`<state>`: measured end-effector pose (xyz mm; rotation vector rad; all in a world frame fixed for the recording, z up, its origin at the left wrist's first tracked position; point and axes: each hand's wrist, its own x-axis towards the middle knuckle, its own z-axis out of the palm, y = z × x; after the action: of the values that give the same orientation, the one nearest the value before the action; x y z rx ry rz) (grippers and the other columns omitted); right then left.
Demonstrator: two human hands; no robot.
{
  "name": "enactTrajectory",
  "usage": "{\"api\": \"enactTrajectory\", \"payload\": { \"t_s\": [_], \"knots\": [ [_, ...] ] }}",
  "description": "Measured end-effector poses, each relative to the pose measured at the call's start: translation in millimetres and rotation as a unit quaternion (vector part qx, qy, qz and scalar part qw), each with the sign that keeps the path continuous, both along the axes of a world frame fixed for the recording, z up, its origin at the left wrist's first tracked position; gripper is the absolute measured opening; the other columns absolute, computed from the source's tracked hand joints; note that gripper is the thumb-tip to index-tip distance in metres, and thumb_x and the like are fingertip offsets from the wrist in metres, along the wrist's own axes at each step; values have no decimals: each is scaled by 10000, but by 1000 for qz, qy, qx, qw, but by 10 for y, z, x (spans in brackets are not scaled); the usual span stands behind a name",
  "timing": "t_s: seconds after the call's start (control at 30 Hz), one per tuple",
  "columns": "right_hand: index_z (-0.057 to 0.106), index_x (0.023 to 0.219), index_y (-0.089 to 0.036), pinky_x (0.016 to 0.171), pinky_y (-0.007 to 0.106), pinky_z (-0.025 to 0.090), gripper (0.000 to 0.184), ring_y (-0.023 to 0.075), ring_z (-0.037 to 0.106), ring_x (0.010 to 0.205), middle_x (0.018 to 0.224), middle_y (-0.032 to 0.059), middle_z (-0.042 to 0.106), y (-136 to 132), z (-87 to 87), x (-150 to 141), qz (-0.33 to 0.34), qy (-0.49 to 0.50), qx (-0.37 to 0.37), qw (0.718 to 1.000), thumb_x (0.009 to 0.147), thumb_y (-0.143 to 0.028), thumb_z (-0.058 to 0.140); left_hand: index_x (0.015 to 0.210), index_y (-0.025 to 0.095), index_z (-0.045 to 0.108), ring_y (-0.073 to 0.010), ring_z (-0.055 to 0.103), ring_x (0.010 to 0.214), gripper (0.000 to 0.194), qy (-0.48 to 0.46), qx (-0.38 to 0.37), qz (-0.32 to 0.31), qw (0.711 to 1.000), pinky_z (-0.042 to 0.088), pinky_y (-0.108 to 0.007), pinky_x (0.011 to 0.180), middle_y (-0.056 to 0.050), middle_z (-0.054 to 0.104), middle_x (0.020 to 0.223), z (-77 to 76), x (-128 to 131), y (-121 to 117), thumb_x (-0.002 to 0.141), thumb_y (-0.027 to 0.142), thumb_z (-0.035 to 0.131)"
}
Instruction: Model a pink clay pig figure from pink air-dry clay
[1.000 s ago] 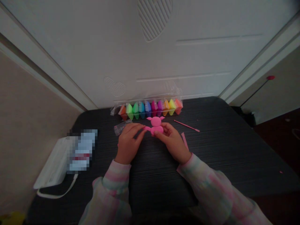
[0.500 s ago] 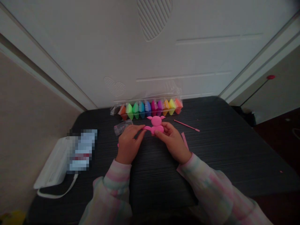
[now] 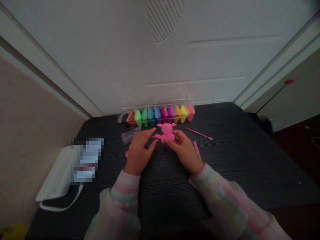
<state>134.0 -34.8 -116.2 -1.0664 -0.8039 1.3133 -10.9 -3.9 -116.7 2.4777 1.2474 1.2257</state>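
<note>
A pink clay figure [image 3: 167,129] is in front of me, with a round head, two pointed ears, a rounded body and one arm sticking out to the left. My right hand [image 3: 186,150] pinches the body on its right side between thumb and fingers. My left hand [image 3: 141,150] is by the figure's arm, thumb and forefinger spread apart around it and holding nothing. A bit of pink clay [image 3: 127,154] lies on the table, partly hidden by my left hand.
Packets of coloured clay [image 3: 157,116] line the table's back edge in clear wrap. A thin pink tool [image 3: 199,133] and a pink strip [image 3: 197,150] lie to the right. On the left are a clear wrapper [image 3: 127,136], a blurred phone [image 3: 90,160] and a white box-like device [image 3: 56,175] with a cable.
My left thumb and forefinger have parted and let go of the figure's arm. My right hand keeps its hold on the body in about the same place.
</note>
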Motion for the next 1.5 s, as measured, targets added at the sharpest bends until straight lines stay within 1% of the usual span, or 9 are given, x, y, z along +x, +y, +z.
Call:
{"api": "enactTrajectory", "payload": {
  "t_s": [0.13,0.43,0.5,0.63,0.83,1.1,1.23,1.33,1.5],
  "knots": [
    [539,824,-189,716,240,463,224,87,591,694,739,-40,634,-2,4,8,12,-15,2,1000,633,-168,654,910,153,629,-156,592,810,153,10,30,-27,999,491,-294,749,-57,653,847,6,-6,17,802,213,538],
    [529,821,-189,726,251,469,247,94,596,704,739,-35,634,2,18,1,5,-11,-14,1000,615,-170,664,792,145,637,-131,591,703,66,-16,52,-26,998,487,-258,683,-26,656,721,12,7,-6,765,183,590],
    [527,829,-190,731,256,469,252,98,597,708,745,-31,636,0,16,1,7,-9,-13,1000,618,-177,665,815,144,632,-140,599,714,84,-14,36,-20,999,488,-269,692,-31,663,740,11,14,-18,761,196,594],
    [524,816,-196,750,270,464,240,107,596,732,778,-23,633,-3,11,1,5,-12,-6,1000,625,-212,667,1008,131,591,-175,605,799,252,7,8,-16,1000,489,-313,739,-68,668,858,2,22,-25,767,207,581],
    [531,829,-197,750,273,469,252,108,600,728,779,-25,637,-3,16,3,11,-17,-2,1000,618,-196,669,849,151,645,-157,605,738,119,-7,21,-28,999,489,-305,724,-52,678,778,2,17,-18,787,206,560],
    [529,809,-195,738,261,465,239,102,595,722,769,-28,637,-5,26,-9,1,-13,-4,1000,615,-185,667,842,129,639,-152,593,729,121,7,13,-25,1000,479,-283,710,-51,673,762,20,32,-38,774,197,566],
    [528,822,-202,745,270,459,250,110,594,733,775,-27,639,0,20,-8,-1,0,-9,1000,618,-211,671,1021,133,596,-157,598,758,270,-24,-60,-13,998,478,-294,724,-62,666,854,36,32,-57,766,214,555],
    [527,831,-203,760,272,452,259,112,592,751,793,-24,635,-5,7,-1,17,1,-8,1000,618,-218,673,956,160,630,-160,603,760,230,-72,-173,-22,982,479,-291,711,-55,670,871,56,35,-53,758,256,565],
    [527,835,-203,747,264,440,242,112,571,770,818,-24,616,-21,-10,0,25,-26,11,999,637,-229,662,832,161,665,-178,624,752,180,-168,-330,-42,928,482,-295,702,-47,690,820,48,55,-36,715,288,614]
  ]
}}
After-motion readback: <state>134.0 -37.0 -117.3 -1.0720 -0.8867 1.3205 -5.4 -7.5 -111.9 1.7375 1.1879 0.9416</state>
